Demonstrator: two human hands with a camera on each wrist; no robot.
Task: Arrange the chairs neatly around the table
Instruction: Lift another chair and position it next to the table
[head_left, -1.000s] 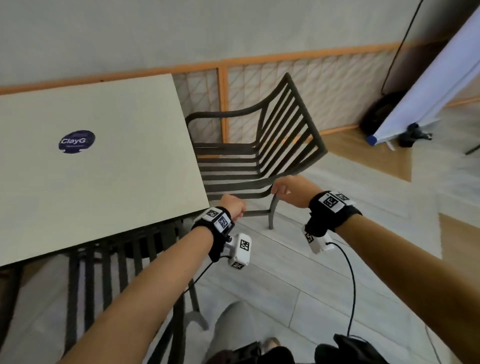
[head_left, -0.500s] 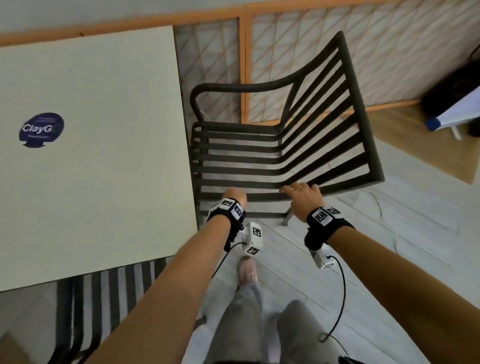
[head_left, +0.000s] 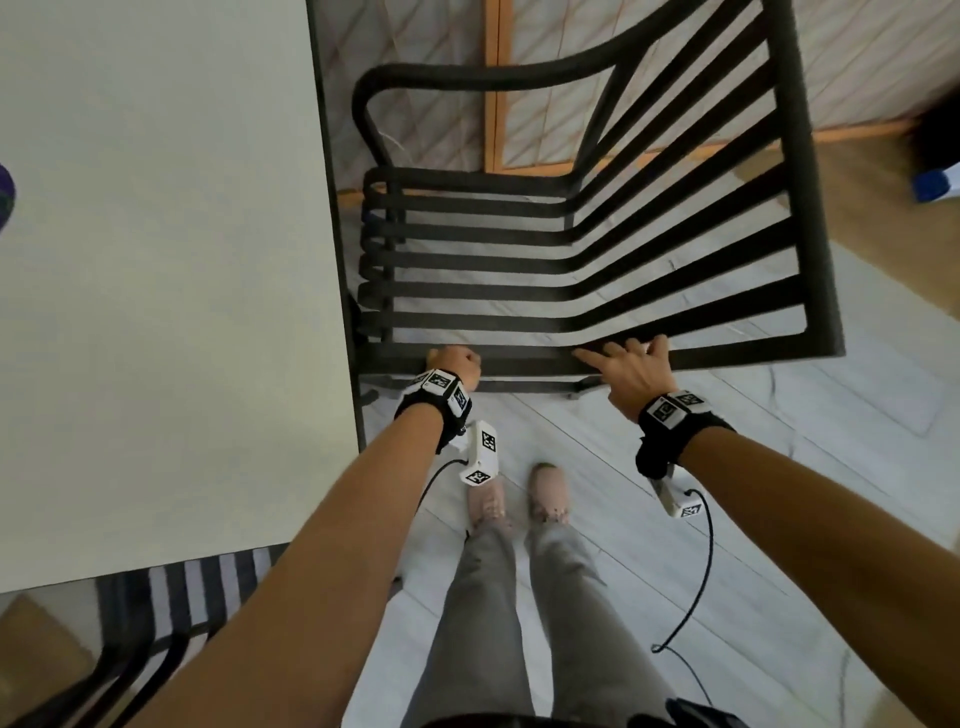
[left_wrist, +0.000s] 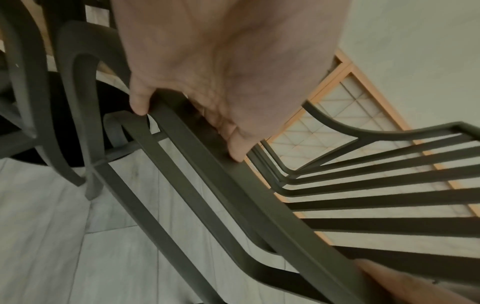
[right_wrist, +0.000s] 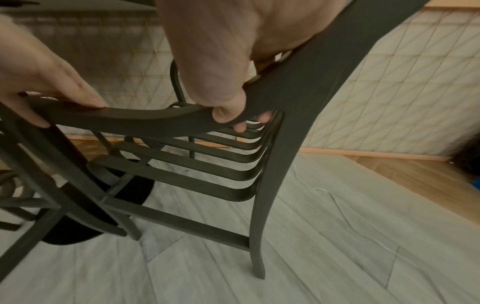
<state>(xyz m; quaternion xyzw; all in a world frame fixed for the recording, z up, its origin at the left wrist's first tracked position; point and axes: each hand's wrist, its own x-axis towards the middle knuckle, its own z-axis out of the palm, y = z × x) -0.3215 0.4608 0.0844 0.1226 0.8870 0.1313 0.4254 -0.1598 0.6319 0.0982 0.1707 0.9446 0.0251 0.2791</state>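
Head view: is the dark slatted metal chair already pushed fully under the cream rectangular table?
No. The dark slatted metal chair stands beside the cream rectangular table, its whole seat visible beyond the table's edge.

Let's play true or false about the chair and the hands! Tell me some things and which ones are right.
1. Both hands hold the same armrest of the dark chair. True.
2. The left hand is flat and open on the table. False: its grip is curled round the armrest, near the front end.
3. The chair's seat is made of slats with gaps between them. True.
4. The chair is pushed all the way under the table. False: its whole seat shows beside the table's edge.
5. The right hand holds the armrest close to where it meets the backrest. True.
6. The chair lies tipped over on the floor. False: it stands on its legs.
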